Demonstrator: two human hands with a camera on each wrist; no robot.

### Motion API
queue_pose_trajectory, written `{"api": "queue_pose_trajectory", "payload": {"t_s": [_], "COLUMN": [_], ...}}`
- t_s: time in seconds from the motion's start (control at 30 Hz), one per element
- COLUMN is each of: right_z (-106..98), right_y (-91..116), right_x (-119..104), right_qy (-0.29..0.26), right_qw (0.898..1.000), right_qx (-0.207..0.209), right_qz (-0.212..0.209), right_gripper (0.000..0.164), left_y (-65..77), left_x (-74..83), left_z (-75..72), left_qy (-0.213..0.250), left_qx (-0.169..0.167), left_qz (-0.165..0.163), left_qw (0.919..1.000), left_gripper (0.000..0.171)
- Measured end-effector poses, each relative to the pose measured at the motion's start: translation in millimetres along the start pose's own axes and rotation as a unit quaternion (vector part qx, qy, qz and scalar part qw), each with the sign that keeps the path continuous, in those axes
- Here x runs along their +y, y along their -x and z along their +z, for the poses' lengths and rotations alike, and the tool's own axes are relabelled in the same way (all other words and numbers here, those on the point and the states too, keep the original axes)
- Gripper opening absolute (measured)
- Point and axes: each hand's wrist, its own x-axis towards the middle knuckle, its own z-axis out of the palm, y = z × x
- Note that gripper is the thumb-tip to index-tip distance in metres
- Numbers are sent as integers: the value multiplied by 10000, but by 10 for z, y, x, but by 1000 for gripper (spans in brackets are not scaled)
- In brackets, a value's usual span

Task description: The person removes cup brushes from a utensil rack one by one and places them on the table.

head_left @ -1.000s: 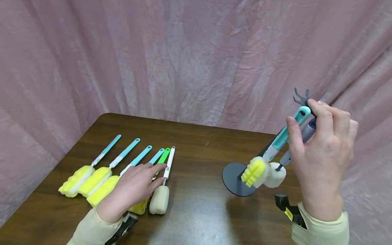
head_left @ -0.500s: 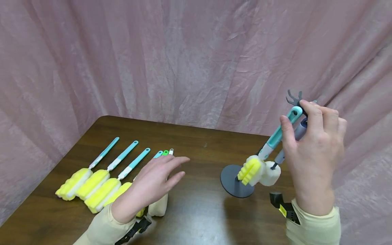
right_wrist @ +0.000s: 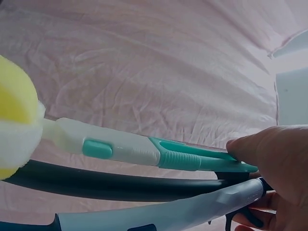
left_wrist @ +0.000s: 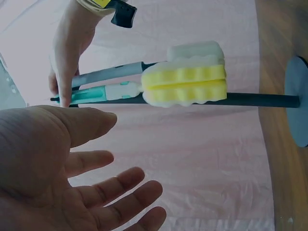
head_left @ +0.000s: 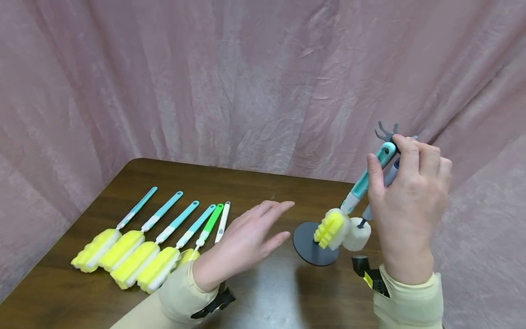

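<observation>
My right hand (head_left: 411, 205) grips the top of a black stand (head_left: 306, 242), its thumb by the upper end of a teal-and-white bottle brush (head_left: 361, 185). That brush, with a yellow-and-white sponge head (left_wrist: 185, 82), hangs head down on the stand. Beside it hangs a grey-handled bottle brush (right_wrist: 168, 211) with a white sponge head (head_left: 356, 235). My left hand (head_left: 246, 237) hovers between the stand and the brushes on the table. Its fingers (left_wrist: 130, 202) are spread and hold nothing. The right fingers behind the stand's hooks are partly hidden.
Several teal-handled bottle brushes (head_left: 162, 212) lie in a slanted row on the left of the brown table (head_left: 263, 310). A green-handled brush (head_left: 210, 226) and a white-handled brush (head_left: 223, 221) follow, their heads partly or wholly hidden by my left arm. A pink curtain (head_left: 246, 82) hangs behind.
My left hand has moved right, away from the white-handled brush toward the stand. The right hand keeps its place at the stand's top, while the view has shifted slightly.
</observation>
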Motion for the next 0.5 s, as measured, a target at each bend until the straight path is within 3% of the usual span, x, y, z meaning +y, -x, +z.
{"api": "queue_pose_trajectory", "payload": {"t_s": [0.23, 0.5], "right_z": [-25, -50], "right_y": [-4, -1], "right_x": [-34, 2], "right_qy": [-65, -26], "right_qw": [10000, 10000], "right_qx": [34, 31], "right_qz": [-46, 19], "right_gripper": [45, 45], "left_y": [-110, -353], "left_x": [1, 64], "left_z": [-108, -58], "left_qy": [-223, 189], "left_qx": [6, -195], "left_qz": [-70, -9], "left_qw": [9997, 9996], "left_gripper": [64, 64]}}
